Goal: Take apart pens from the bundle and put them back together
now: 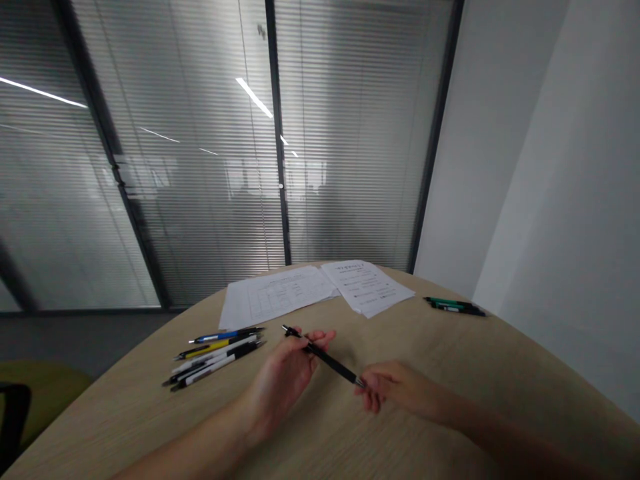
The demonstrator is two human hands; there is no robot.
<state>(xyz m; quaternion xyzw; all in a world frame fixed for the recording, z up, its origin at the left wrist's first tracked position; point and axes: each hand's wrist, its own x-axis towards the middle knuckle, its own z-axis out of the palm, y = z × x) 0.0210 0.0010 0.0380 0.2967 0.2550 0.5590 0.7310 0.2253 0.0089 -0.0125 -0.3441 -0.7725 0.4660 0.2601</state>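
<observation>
From my station, the rounded, light wood-grain worktop (500, 373) is cut off below. White printed paper sheets (280, 295), their print illegible to me, lie beyond my left hand (287, 370), which tilts palm-up; my right hand (385, 383) has its fingers curled inward. Left of the left hand lie overlapping blue, yellow, white and black pens (217, 360); beyond the right hand, green-and-black pens (455, 307). Both hands pinch one slim black pen (333, 363) between them, the right fingers hiding its point.
</observation>
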